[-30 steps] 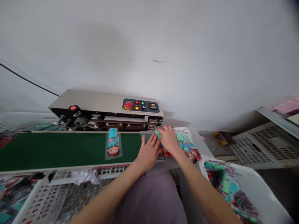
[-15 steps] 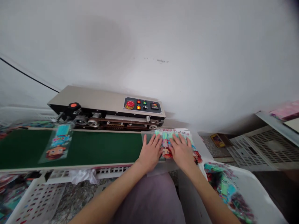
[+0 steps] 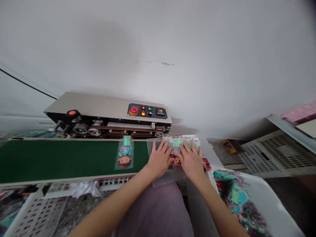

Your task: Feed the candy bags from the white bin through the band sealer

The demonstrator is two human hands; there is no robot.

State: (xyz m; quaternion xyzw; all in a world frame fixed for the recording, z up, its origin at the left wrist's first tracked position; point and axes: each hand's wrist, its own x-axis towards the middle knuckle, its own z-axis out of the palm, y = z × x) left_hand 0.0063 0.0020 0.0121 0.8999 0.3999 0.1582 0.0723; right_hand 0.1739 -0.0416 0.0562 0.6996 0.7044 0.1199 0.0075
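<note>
Fingers of both hands spread wide and flat: left hand [image 3: 159, 159] lies at the left side of a row of clear plastic packets with cartoon-head prints [image 3: 176, 144], right hand [image 3: 193, 159] across its middle, seemingly to keep them level. Row sits at the right end of a flat green conveyor belt [image 3: 74, 161]. One turquoise-topped clear packet [image 3: 124, 161] lies crosswise on the belt, top at the far edge, presumably to suit the long beige metal machine [image 3: 98, 107] behind. White plastic tub [image 3: 274, 197], holding more packets, stands right.
</note>
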